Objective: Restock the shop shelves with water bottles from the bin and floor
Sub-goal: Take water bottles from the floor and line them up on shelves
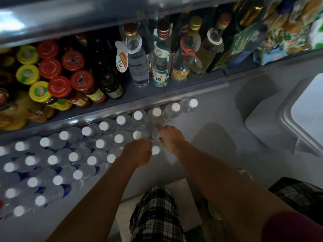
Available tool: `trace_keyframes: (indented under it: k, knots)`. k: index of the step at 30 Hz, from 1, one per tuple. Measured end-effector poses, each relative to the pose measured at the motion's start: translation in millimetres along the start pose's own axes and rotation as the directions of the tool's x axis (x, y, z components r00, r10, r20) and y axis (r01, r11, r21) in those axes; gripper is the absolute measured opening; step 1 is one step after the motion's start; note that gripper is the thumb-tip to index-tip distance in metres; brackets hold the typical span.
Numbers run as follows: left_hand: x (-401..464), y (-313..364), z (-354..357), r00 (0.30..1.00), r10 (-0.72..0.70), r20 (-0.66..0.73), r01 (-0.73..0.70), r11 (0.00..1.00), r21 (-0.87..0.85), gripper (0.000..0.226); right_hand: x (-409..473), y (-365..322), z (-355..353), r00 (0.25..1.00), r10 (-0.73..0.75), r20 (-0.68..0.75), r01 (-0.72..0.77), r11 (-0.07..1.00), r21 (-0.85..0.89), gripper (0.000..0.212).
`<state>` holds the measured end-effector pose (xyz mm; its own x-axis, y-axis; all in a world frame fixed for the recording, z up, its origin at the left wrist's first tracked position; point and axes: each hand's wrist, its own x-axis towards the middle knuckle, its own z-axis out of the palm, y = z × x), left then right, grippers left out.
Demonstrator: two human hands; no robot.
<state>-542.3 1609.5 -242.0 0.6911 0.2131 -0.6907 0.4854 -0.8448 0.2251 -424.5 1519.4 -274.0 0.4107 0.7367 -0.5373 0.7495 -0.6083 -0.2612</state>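
Both hands reach down to the bottom shelf (201, 137), where water bottles (73, 157) stand upright with white caps facing up. The left hand (138, 153) is curled with its fingers bent under, beside a bottle cap (155, 149) that shows between the two hands; whether it grips that bottle I cannot tell. The right hand (170, 137) lies just right of the same cap with its fingers wrapped down around the bottle's shoulder and one finger stretched forward toward the back row. Beyond the hands, along the shelf's back edge, a row of about ten caps runs from far left to a last one (193, 103) past the right hand. Left of the left hand the bottles pack into several more rows; roughly thirty-five caps can be counted in all, though those at the far left blur. Right of the right hand the shelf is bare. On the shelf above, beyond the hands, stand four clear glass bottles (138, 65) with tags on their necks, a dark bottle (111, 84) to their left, and farther left jars with red lids (82, 80), about six, and yellow lids (27, 74), about three. A white bin (286, 119) sits far to the right. Checked shorts (155, 215) show below the forearms.
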Motion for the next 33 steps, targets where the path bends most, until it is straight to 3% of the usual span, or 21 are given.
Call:
trace_keyframes:
  k: [10,17,24,33]
  knots:
    - [-22.5,19.2,-27.7,0.992,-0.030,0.121,0.017,0.994,0.108,0.025,-47.2,15.7,-32.7,0.999,0.028,-0.027,-0.028,1.000,0.010,0.049]
    - [-44.7,35.8,-81.2,0.997,0.054,0.062,-0.059,0.995,0.081,0.025,-92.3,20.1,-96.3,0.996,0.047,-0.071,-0.039,0.993,0.109,0.048]
    - [-71.6,61.4,-168.2,0.963,0.187,-0.193,-0.168,0.979,0.112,0.023,-140.8,5.5,-214.7,0.957,0.019,-0.289,0.043,0.977,0.208,0.029]
    - [-116.6,74.3,-289.8,0.798,0.342,-0.497,-0.297,0.940,0.170,0.017,-188.7,-16.8,-366.5,0.725,0.027,-0.688,0.171,0.961,0.218,0.029]
